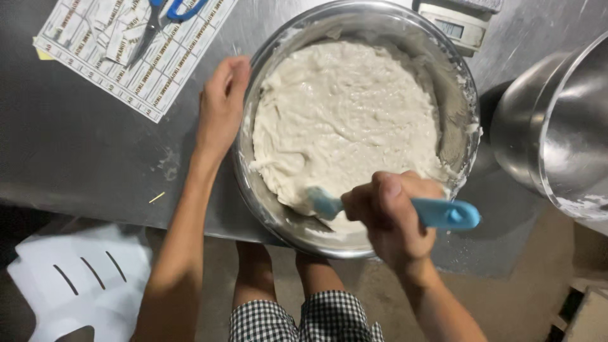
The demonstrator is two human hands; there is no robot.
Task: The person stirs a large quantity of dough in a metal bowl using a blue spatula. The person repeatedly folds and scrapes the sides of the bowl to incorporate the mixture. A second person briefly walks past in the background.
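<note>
On the steel table (pixel 82 158), the left hand (pixel 220 104) lies flat against the batter bowl's (pixel 465 82) rim, while the right hand (pixel 387 212), nearer the body, grips a blue spatula (pixel 443 214) lying crosswise, blade toward the left hand.

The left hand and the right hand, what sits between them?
In the head view, the metal mixing bowl of pale batter lies between the left hand on its rim and the right hand.

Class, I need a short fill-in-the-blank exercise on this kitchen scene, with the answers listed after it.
1. The right hand grips a spatula whose colour is ____.
2. The left hand rests on the rim of the metal ____.
3. The batter in it is ____ in colour.
4. Blue-handled scissors lie on a sheet of ____.

Answers: blue; bowl; white; labels
</note>
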